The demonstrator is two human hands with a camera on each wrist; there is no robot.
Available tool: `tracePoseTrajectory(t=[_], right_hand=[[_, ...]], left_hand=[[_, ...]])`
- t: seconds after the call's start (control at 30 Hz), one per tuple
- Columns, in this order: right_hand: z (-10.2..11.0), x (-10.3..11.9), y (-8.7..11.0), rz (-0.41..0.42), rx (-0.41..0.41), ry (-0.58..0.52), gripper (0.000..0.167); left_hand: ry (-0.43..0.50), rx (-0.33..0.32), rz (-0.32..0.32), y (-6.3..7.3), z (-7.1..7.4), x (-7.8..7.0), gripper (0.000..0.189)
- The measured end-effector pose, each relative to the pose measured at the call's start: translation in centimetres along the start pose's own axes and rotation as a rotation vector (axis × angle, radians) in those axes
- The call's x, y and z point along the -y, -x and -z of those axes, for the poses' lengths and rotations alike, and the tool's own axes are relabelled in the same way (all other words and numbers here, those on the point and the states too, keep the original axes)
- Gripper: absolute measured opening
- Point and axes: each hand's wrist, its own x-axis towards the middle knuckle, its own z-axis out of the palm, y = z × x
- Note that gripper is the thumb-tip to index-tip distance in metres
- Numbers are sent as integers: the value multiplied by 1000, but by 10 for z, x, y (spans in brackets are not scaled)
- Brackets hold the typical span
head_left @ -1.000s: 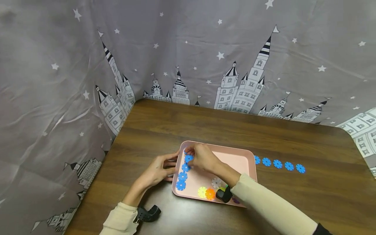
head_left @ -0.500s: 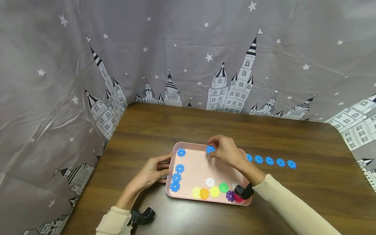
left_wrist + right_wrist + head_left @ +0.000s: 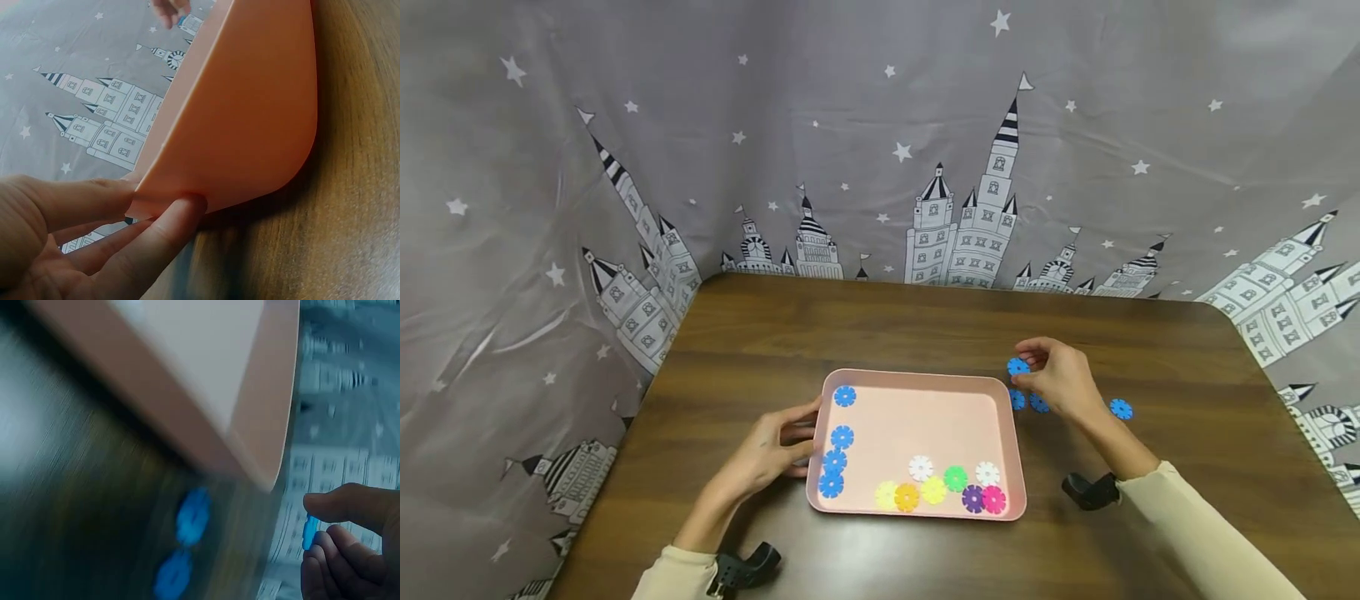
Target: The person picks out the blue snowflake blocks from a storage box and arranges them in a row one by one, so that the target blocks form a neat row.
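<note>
The right hand (image 3: 1060,379) carried a blue disc (image 3: 1017,367) past the tray (image 3: 917,425).

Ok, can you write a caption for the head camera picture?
A right hand pinches a blue disc near the pink tray that the left hand holds.

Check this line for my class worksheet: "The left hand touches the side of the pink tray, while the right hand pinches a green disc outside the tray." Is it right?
Not quite: the disc pinched by the right hand is blue, not green, as the head view shows. The left hand does touch the side of the pink tray.
</note>
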Motion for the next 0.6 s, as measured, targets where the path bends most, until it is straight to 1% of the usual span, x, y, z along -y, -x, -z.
tracePoseTrajectory(t=[0.1, 0.2, 0.3, 0.43, 0.6], right_hand=[[16, -24, 4, -27, -44, 33, 40], [28, -47, 6, -57, -75, 78, 40], [40, -73, 10, -106, -105, 115, 40], [55, -105, 21, -179, -133, 141, 41], [70, -135, 34, -215, -170, 174, 38]], left_hand=[[-11, 3, 2, -2, -1, 0, 63], [-2, -13, 13, 1, 0, 1, 64], [9, -16, 13, 1, 1, 1, 64], [8, -6, 2, -2, 1, 0, 64], [-1, 1, 6, -5, -2, 1, 64]])
